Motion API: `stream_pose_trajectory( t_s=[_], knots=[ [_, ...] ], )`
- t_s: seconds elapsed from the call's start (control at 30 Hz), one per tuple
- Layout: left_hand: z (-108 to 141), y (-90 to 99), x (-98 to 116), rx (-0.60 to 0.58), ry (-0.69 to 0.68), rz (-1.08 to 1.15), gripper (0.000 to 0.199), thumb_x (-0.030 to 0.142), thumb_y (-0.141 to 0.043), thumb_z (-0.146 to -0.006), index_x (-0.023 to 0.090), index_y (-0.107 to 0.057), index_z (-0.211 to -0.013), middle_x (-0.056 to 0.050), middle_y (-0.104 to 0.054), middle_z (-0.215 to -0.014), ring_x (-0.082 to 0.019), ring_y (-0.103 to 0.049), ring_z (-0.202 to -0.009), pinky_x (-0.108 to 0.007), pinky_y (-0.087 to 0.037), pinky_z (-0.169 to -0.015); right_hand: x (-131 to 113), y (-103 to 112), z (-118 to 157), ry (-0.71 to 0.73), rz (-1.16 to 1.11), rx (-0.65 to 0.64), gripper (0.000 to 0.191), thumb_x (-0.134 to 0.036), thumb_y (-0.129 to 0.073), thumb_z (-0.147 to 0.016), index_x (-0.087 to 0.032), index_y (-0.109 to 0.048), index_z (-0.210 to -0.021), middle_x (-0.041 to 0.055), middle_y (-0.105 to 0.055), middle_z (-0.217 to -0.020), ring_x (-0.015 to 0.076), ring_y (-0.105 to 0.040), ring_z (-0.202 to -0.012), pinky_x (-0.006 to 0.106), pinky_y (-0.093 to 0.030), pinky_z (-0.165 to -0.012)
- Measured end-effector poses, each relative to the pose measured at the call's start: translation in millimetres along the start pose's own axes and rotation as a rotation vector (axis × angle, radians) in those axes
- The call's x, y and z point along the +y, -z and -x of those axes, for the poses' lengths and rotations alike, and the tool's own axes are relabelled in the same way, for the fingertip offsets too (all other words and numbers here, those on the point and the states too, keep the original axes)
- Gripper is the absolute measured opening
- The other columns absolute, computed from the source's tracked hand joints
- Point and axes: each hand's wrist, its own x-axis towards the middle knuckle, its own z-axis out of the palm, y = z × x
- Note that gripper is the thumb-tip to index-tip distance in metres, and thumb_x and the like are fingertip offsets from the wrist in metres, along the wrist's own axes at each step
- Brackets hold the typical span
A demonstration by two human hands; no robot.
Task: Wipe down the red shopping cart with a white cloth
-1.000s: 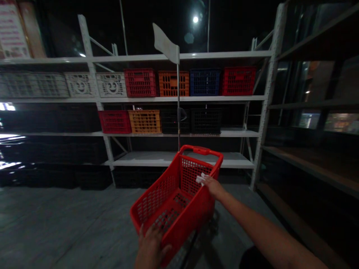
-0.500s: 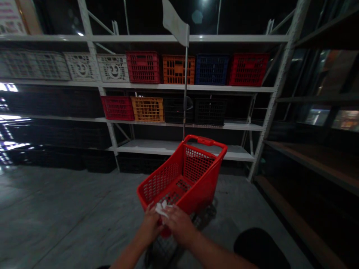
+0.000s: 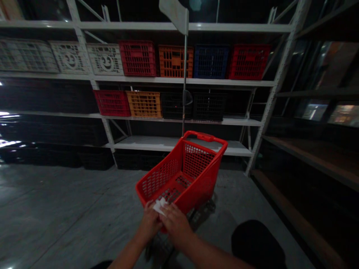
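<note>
A red plastic shopping cart (image 3: 196, 192) stands in front of me, its near narrow end toward my body. Over that end my two hands are close together, around a crumpled white tissue (image 3: 160, 205). My left hand (image 3: 150, 221) has its fingers curled at the tissue's left side. From the right, my right hand (image 3: 175, 224) grips the tissue, fingers bent over it. Whether the hands also touch the cart's rim is hard to tell. The cart's basket looks empty, and a pole with a white flag (image 3: 175, 16) rises beside its handle.
White metal shelving (image 3: 174, 80) spans the back, holding several crates: white, red, an orange crate (image 3: 175, 61), a blue crate (image 3: 211, 61), yellow and black. Dark shelves (image 3: 308, 157) line the right side. A round black shape (image 3: 256, 244) shows at the lower right above the grey floor (image 3: 56, 209).
The shelving and flag sit higher in view, as my head has tipped slightly down. Both hands stay together at the cart's near end, with the tissue shifted slightly.
</note>
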Motion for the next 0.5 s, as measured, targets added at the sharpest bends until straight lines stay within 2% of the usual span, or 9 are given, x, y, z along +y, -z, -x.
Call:
stream_pose_trajectory(
  t_s=[0.07,0.13,0.3,0.4,0.5],
  knots=[
    [2.8,1.7,-3.7,0.034,-0.049,-0.009,0.014,0.035,-0.057,-0.072,0.024,-0.063,-0.079,-0.003,-0.067,-0.089,-0.021,-0.055,-0.094,-0.042,-0.027,-0.101,14.9,13.6,-0.9,0.055,-0.003,-0.041,0.029,-0.024,-0.043,-0.089,-0.019,-0.051,-0.116,0.0075,-0.053,-0.125,0.0173,-0.037,-0.124,0.04,-0.028,-0.106],
    [6.1,3.8,-8.2,0.095,-0.08,-0.016,0.026,0.048,-0.055,-0.073,0.023,-0.061,-0.076,-0.003,-0.066,-0.085,-0.02,-0.057,-0.089,-0.042,-0.031,-0.098,43.9,33.2,-0.6,0.068,0.008,-0.051,0.027,-0.021,-0.043,-0.089,-0.019,-0.052,-0.114,0.0074,-0.054,-0.124,0.0158,-0.038,-0.124,0.04,-0.027,-0.106],
    [14.7,13.2,-27.5,0.162,-0.077,-0.037,0.042,0.062,-0.051,-0.07,0.021,-0.057,-0.064,-0.002,-0.063,-0.074,-0.019,-0.057,-0.082,-0.041,-0.034,-0.096,145.9,89.9,2.1,-0.001,0.172,-0.069,0.032,-0.012,-0.035,-0.089,-0.015,-0.053,-0.115,0.0106,-0.053,-0.125,0.0169,-0.039,-0.124,0.044,-0.026,-0.105],
    [19.2,24.1,-46.3,0.141,-0.069,-0.03,0.043,0.063,-0.046,-0.072,0.022,-0.057,-0.065,-0.003,-0.064,-0.075,-0.019,-0.056,-0.082,-0.038,-0.035,-0.096,206.3,134.3,-1.8,-0.101,0.33,-0.102,0.038,-0.007,-0.034,-0.087,-0.012,-0.052,-0.119,0.0125,-0.053,-0.125,0.0194,-0.039,-0.124,0.044,-0.027,-0.105],
    [21.2,39.6,-64.2,0.059,-0.058,-0.007,0.045,0.058,-0.035,-0.08,0.022,-0.055,-0.062,-0.002,-0.063,-0.069,-0.017,-0.056,-0.077,-0.036,-0.034,-0.097,247.6,176.2,-5.6,-0.272,0.478,-0.053,0.039,-0.005,-0.034,-0.084,-0.009,-0.054,-0.118,0.0149,-0.054,-0.122,0.0235,-0.039,-0.124,0.045,-0.027,-0.105]
  ],
)
